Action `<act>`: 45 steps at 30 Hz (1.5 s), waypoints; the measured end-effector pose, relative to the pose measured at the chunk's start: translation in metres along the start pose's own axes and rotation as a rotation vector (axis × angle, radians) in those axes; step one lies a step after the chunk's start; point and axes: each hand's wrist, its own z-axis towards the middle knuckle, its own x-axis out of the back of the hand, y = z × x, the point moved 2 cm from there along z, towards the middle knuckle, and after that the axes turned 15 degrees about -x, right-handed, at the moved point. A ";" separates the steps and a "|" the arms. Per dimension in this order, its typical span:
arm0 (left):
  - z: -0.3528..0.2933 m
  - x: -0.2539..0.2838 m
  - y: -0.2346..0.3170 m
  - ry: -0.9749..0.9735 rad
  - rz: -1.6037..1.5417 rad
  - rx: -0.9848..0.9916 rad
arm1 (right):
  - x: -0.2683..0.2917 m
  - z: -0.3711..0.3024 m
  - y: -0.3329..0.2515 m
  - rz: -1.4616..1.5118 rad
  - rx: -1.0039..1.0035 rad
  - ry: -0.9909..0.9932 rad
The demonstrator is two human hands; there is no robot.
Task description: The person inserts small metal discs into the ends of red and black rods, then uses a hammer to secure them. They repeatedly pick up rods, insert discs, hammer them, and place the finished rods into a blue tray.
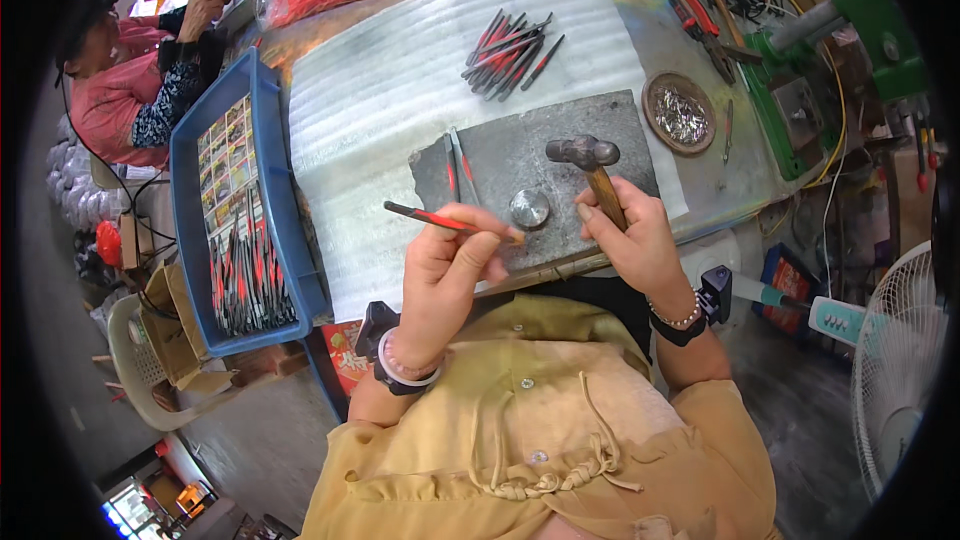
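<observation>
My left hand (450, 265) is closed round a slim black-and-red tool (428, 216), tweezer-like in shape, its black end pointing up and left. The fingers hide part of it. A hammer (600, 180) with a wooden handle is gripped in my right hand (632, 240), its dark metal head raised over the grey slab (600, 115). Between my hands, a round shiny metal block (529, 208) sits on that slab. Two more slim pieces with red on them (459, 165) lie at the slab's left part. Beyond it is a pile of similar black-and-red tools (510, 55).
A blue tray (300, 280) with several such tools stands at left. At right are a round dish of small shiny pieces (679, 112), red-handled pliers (690, 5), a green press (790, 115) and a white fan (905, 360). Another person (125, 90) sits at the far left.
</observation>
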 end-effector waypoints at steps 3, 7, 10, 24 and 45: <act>0.008 -0.006 -0.004 -0.028 0.109 -0.012 | 0.002 -0.001 0.002 0.013 -0.019 0.001; 0.019 -0.012 -0.010 -0.085 0.254 -0.109 | 0.002 0.000 0.001 -0.042 0.001 0.018; 0.024 -0.015 -0.014 -0.105 0.324 -0.138 | 0.002 -0.001 -0.002 -0.050 0.023 0.041; 0.025 -0.021 -0.015 -0.148 0.456 -0.177 | 0.004 -0.002 -0.007 -0.031 0.071 0.029; 0.026 -0.030 -0.014 -0.225 0.712 -0.396 | 0.005 -0.001 -0.001 -0.127 0.106 0.038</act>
